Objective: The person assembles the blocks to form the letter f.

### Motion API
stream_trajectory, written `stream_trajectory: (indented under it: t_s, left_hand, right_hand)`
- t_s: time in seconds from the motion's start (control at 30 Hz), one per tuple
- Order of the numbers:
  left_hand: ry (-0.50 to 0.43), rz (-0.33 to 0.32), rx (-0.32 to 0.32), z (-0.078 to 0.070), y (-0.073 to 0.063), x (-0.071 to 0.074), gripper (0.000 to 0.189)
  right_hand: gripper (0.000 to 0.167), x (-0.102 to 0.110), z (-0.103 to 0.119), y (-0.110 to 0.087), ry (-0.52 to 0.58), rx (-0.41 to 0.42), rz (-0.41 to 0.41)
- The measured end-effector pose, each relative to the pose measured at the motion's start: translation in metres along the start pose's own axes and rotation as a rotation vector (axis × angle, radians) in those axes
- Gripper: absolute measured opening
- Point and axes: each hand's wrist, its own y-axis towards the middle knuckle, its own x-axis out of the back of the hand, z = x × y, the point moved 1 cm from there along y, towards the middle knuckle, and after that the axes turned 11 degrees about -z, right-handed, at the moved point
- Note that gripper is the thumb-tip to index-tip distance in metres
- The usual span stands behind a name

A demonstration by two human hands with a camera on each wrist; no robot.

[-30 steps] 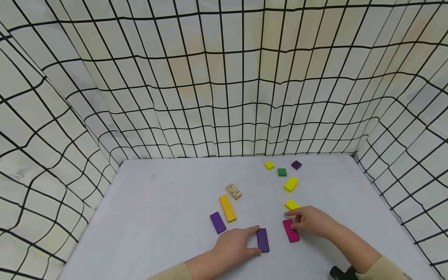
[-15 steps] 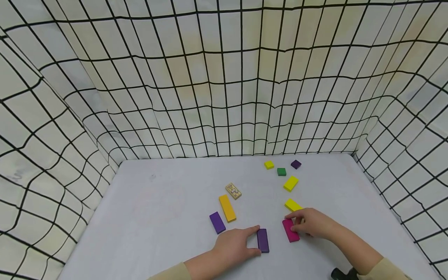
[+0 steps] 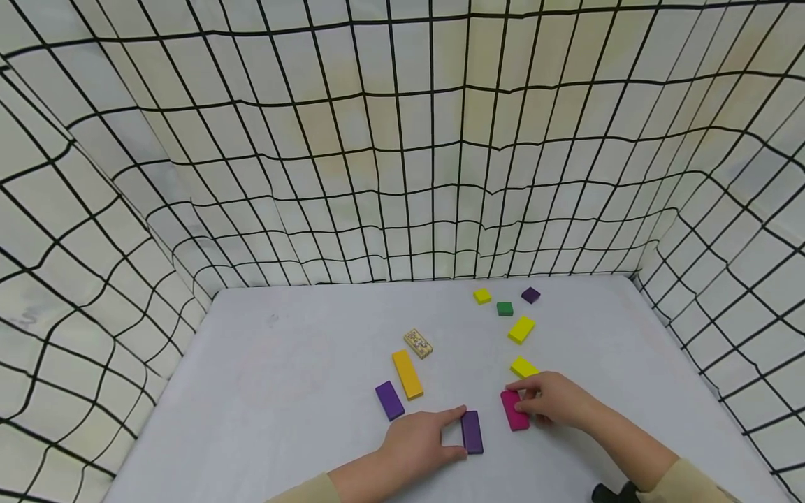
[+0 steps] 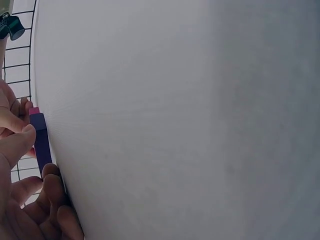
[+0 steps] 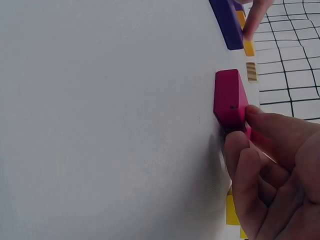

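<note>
In the head view my left hand (image 3: 414, 441) pinches a dark purple block (image 3: 472, 432) by its two ends, index finger at the far end and thumb at the near one. To its right, my right hand (image 3: 555, 399) holds a magenta block (image 3: 514, 411) between thumb and fingers. A gap of bare cloth lies between these two blocks. The right wrist view shows the magenta block (image 5: 229, 97) with a slight tilt and a fingertip under its near end. In the left wrist view the purple block (image 4: 43, 142) lies between thumb and finger, overlapping the magenta one.
Left of the hands lie a violet block (image 3: 390, 401), an orange block (image 3: 407, 375) and a patterned block (image 3: 418, 344). Yellow blocks (image 3: 521, 330), a green block (image 3: 505, 309) and a dark purple block (image 3: 531, 295) lie farther back. Black netting (image 3: 402, 209) surrounds the white table (image 3: 283, 377).
My right hand has brought the magenta block slightly leftward, toward the purple block, its fingers closing further over it. My left hand stays on the purple block.
</note>
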Motion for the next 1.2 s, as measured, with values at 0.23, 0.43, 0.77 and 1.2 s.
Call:
stream_trajectory:
  t_s: [0.23,0.43,0.77,1.2]
  left_hand:
    - [0.006,0.001,0.000,-0.001,-0.001,0.000,0.060]
    - [0.027,-0.004,-0.032,-0.001,-0.001,-0.001,0.057]
    - [0.052,-0.009,-0.062,-0.002,0.000,-0.002,0.053]
    - [0.073,-0.025,-0.099,-0.003,-0.002,-0.002,0.051]
  right_hand:
    - [0.035,-0.005,0.008,0.006,0.010,0.019,-0.002]
    - [0.035,-0.011,0.014,0.016,-0.005,0.040,-0.017]
    - [0.035,-0.022,0.030,0.034,0.027,0.056,-0.025]
    - [0.036,-0.037,0.048,0.046,0.073,0.045,-0.022]
